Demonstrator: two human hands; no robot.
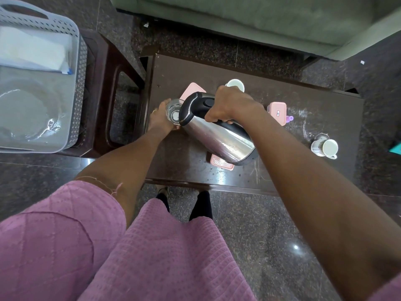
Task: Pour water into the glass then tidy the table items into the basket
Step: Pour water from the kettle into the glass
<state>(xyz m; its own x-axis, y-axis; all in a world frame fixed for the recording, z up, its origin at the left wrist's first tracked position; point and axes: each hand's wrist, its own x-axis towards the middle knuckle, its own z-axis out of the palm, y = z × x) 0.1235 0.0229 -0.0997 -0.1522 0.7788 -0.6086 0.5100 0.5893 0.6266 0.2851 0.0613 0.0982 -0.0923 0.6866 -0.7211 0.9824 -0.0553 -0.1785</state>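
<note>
place: home living room | cues: sofa (249,16), low coffee table (303,101), teacups (325,146), granite floor (282,235)

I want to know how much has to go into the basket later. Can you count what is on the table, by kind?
Kettle: 1
Glass: 1
White cups: 2
Pink boxes or lids: 3
Small purple item: 1
Patterned dish beside the right cup: 1
Total: 9
</note>
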